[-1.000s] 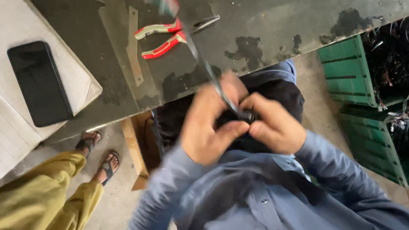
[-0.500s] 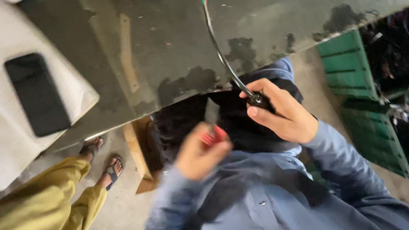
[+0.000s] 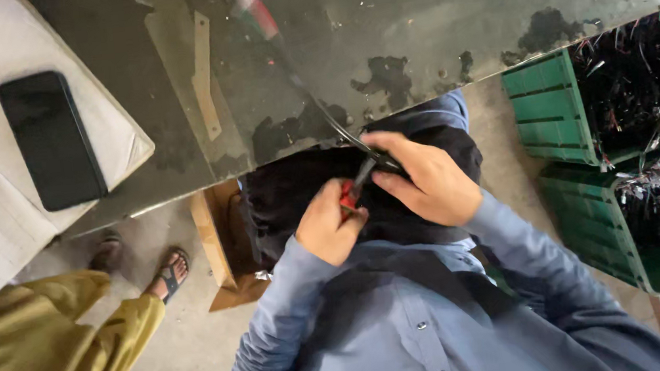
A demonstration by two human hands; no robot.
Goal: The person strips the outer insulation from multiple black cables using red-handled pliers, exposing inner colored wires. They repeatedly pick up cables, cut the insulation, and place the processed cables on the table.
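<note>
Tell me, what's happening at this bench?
A person in a blue shirt holds a red-handled tool in the left hand and pinches a black cable with the right hand, tool tip at the cable's end. The cable runs up across the dark workbench. A phone lies to one side; green crates of wires stand on the other.

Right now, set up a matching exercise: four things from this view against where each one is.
Things:
1. black phone
2. red-handled pliers
3. black cable
4. green crates

Places:
A. pinched in the right hand
B. on the floor at right, filled with wire bundles
C. lying on the white pad
D. gripped in the left hand

Pairs: 1-C, 2-D, 3-A, 4-B
</note>
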